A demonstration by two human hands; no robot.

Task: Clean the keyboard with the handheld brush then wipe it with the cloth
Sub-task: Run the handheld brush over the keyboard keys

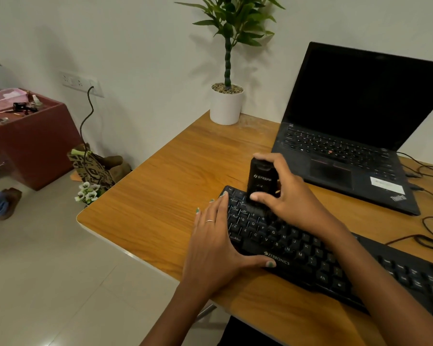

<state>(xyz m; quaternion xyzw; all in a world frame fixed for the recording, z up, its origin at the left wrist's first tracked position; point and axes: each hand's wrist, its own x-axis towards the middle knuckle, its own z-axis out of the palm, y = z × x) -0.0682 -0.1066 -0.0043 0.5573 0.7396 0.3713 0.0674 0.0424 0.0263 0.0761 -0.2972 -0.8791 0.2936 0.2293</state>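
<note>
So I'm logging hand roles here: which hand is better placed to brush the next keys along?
The right hand: it already grips the handheld brush upright on the keyboard's upper-left keys. The left hand lies flat on the keyboard's left end, seemingly steadying it.

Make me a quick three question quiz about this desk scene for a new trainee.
1. True or false: the right hand grips the handheld brush upright on the keyboard.
2. Which end of the keyboard does the left hand rest on? A) left end B) right end
3. Fill in: behind the keyboard sits an open ____.

Key: 1 true; 2 A; 3 laptop.
</note>
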